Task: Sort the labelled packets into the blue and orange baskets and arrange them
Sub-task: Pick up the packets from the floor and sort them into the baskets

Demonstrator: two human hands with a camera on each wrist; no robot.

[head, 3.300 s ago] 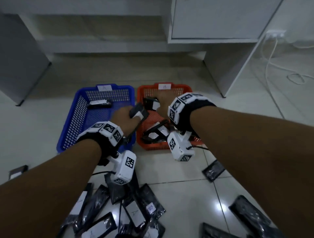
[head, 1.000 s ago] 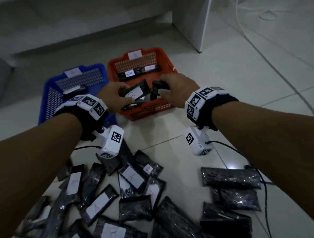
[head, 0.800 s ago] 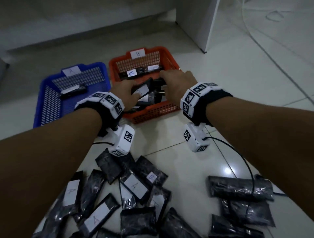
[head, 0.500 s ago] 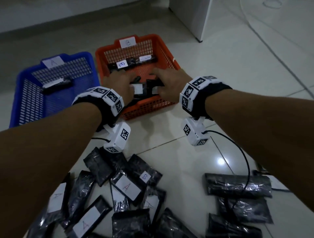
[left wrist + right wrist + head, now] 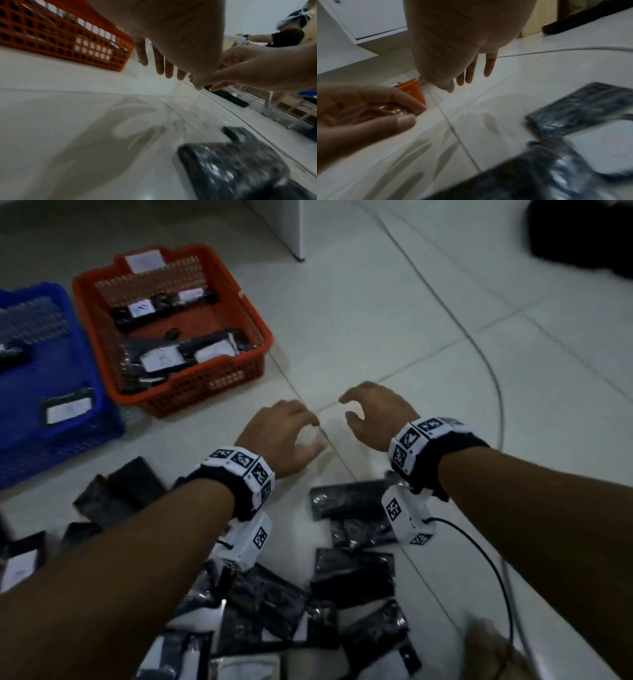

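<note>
Both hands hover empty over the white tiled floor [image 5: 376, 313], the left hand [image 5: 281, 436] and right hand [image 5: 376, 416] with fingers loosely spread. Black plastic labelled packets [image 5: 352, 577] lie heaped beneath the forearms; others sit in the orange mesh basket [image 5: 205, 381] and the blue mesh basket [image 5: 68, 433] beside it.

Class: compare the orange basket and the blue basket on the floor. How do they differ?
The orange basket lies wholly in the head view; the blue basket is cut off at the left edge. The orange basket holds more black packets than show in the blue basket. Both are lattice-walled plastic baskets, side by side, holding white-labelled packets.
</note>
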